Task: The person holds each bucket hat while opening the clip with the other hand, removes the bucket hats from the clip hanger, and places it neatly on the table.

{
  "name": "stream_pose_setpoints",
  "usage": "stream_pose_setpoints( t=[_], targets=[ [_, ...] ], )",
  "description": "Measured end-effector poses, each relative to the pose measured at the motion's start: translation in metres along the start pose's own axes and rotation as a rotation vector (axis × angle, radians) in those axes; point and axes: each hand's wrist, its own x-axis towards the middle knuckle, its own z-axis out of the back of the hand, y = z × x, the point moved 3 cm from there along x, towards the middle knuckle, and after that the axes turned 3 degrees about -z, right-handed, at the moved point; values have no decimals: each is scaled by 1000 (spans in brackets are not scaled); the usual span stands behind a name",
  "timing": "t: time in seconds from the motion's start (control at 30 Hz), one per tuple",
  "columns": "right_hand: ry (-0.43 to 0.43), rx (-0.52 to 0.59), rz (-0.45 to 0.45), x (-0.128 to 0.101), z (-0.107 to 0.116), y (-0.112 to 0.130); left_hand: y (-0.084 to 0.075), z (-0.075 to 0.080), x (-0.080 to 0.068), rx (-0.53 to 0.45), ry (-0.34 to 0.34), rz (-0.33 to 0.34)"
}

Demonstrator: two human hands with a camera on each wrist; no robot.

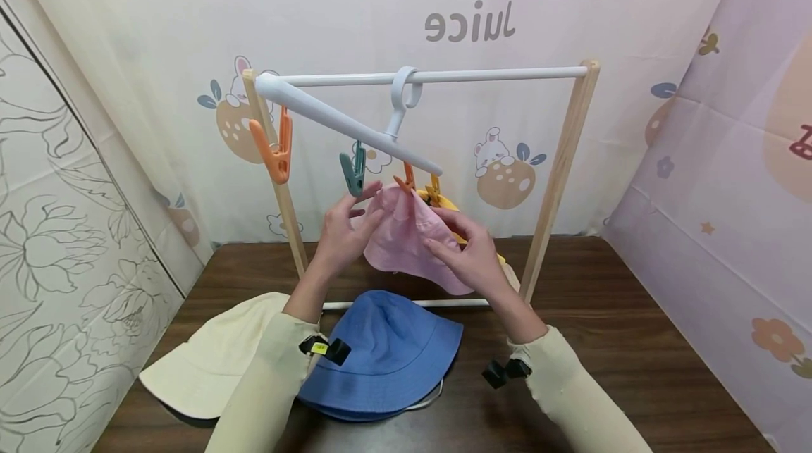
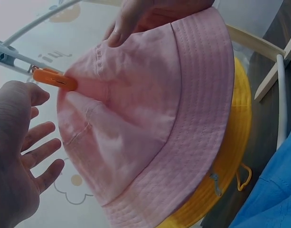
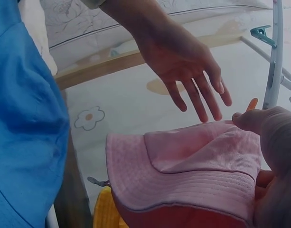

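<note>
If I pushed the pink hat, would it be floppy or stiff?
Probably floppy: the pink hat creases softly below the orange clip pinching it. Its brim may feel firmer, with rows of stitching around it. It would likely swing rather than roll, hanging from the white hanger.

the pink hat [image 2: 136, 123] hides most of the yellow hat [image 2: 241, 111]

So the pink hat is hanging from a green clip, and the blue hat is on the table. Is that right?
Not quite: the clip on the pink hat is orange, not green. The left wrist view shows it at the top of the hat. And yes, the blue hat is on the table.
</note>
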Motion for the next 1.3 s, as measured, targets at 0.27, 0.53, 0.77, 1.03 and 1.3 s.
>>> stream_pose_setpoints(
  t=[0.27,0.53,0.77,1.03,1.3],
  targets=[
    [10,-41,-48,-2,-5,-4,-1,0,2,-13,-1,25],
    [5,-97,-71,-4,-8,-5,-4,-1,4,-22,-3,35],
    [11,-125,-54,-6,-11,-4,-4,-2,5,-24,-2,36],
    [29,-142,-33,-6,-13,-2,-7,-4,7,-31,-10,35],
    [10,-160,-6,-9,-12,-1,-8,-4,8,-26,-17,33]
  ],
)
